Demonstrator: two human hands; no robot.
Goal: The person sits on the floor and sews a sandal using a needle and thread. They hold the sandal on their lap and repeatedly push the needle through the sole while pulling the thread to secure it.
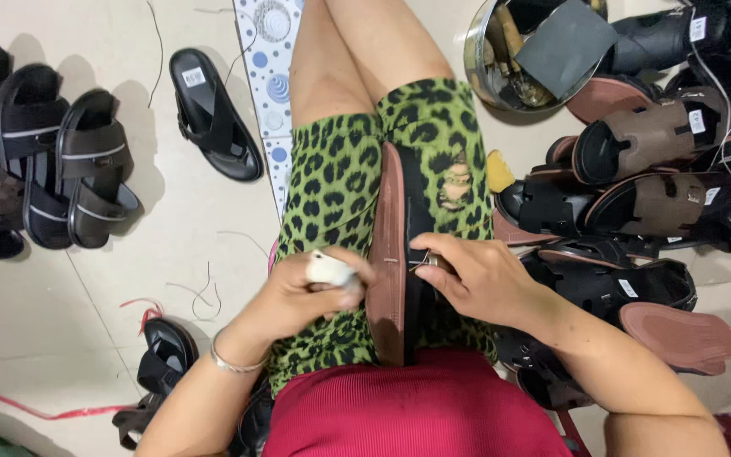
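A sandal with a brown sole point(388, 254) stands on its edge between my thighs, on green leopard-print shorts. My left hand point(306, 292) presses against the sole's left side, with white wrapping on a finger. My right hand point(475, 275) grips the black upper edge of the sandal from the right and pinches something small and thin at the sole's rim; I cannot tell what it is. A thin bangle sits on my left wrist.
A heap of brown and black sandals point(645, 178) lies to my right. A metal bowl point(484, 72) with tools and a dark sheet stands behind it. More black sandals point(52, 161) and a single one point(213, 114) lie left. Loose threads and red cord point(44, 410) cross the floor.
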